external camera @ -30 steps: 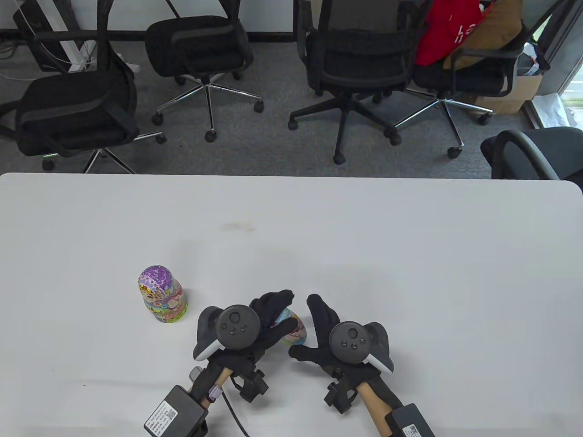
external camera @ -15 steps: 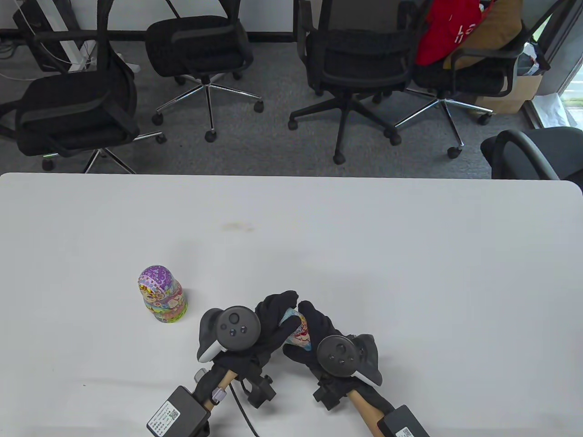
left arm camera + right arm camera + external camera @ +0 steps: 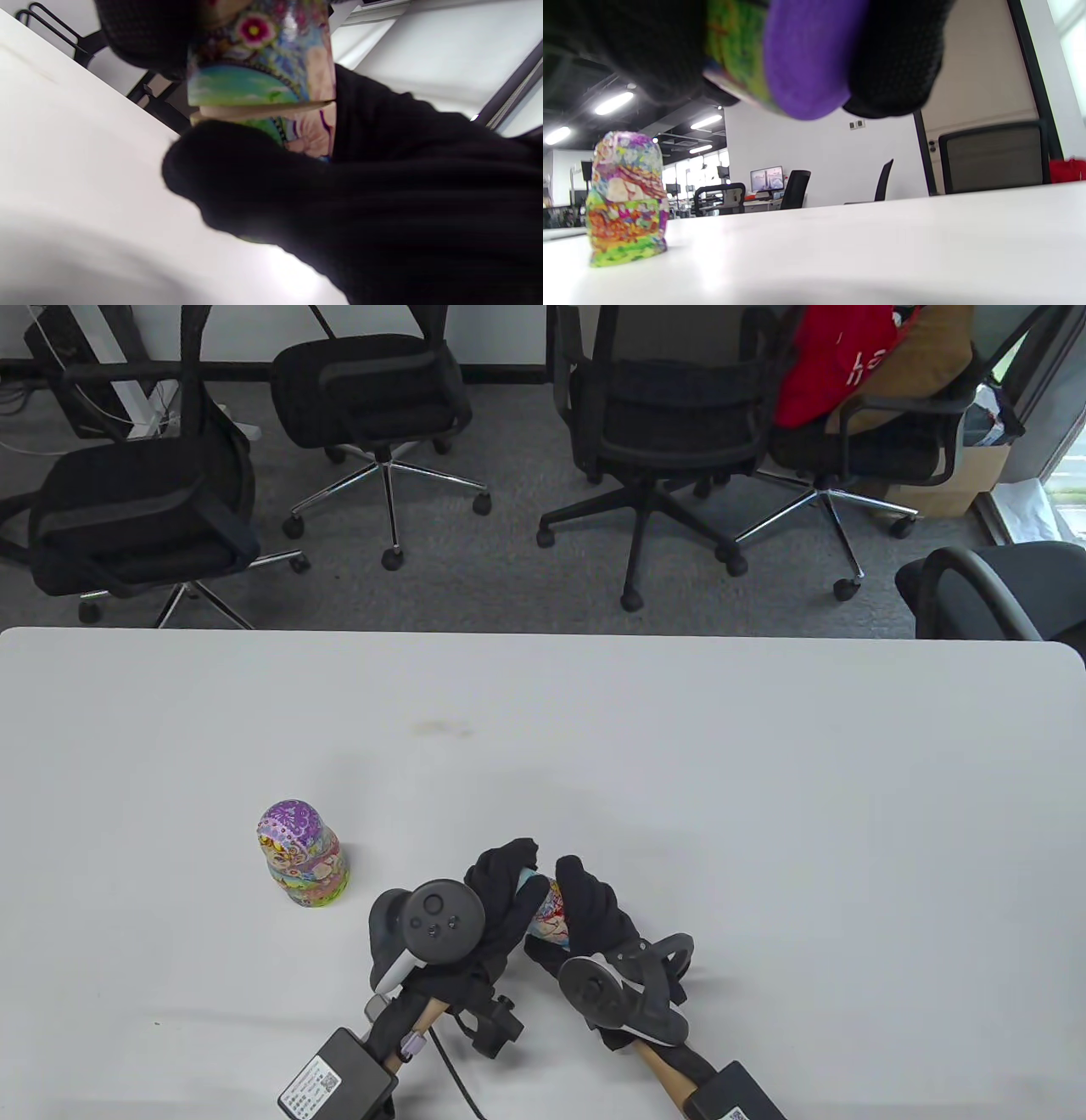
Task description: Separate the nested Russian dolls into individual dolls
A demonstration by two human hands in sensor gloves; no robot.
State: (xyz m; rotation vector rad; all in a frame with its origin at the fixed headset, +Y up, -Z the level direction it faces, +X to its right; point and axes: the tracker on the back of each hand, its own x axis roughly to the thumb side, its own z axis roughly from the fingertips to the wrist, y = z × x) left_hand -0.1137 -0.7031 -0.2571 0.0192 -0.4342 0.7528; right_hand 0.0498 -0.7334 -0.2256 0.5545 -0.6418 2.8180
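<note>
At the lower left of the table view, a closed, multicoloured painted wooden nesting doll with a purple head (image 3: 301,855) stands upright on the white desk (image 3: 764,780), apart from the hands. It shows again at the left of the right wrist view (image 3: 625,204).

Just right of it, low in the middle of the frame, the left hand in its black sensor glove (image 3: 496,903) wraps the upper part of a smaller painted doll with flowers and a green-blue band (image 3: 547,909). Its grip is closed round the doll, thumb and fingers on opposite sides. The right hand, also in a black glove (image 3: 598,912), closes on the lower part, and the right wrist view shows its fingers (image 3: 895,63) either side of the purple base. The doll is held between the two hands, above the desk.

The left wrist view shows a pale seam (image 3: 263,111) across the doll's body, slightly parted. The step in hand looks like pulling the two halves apart. It would go best with each grip clear of the seam, a small twist to break the friction, then a straight pull along the doll's axis, kept low so an inner doll cannot drop far.

The left wrist is rolled palm towards the right; the right wrist is turned so its tracker (image 3: 594,984) faces towards the lower left.
</note>
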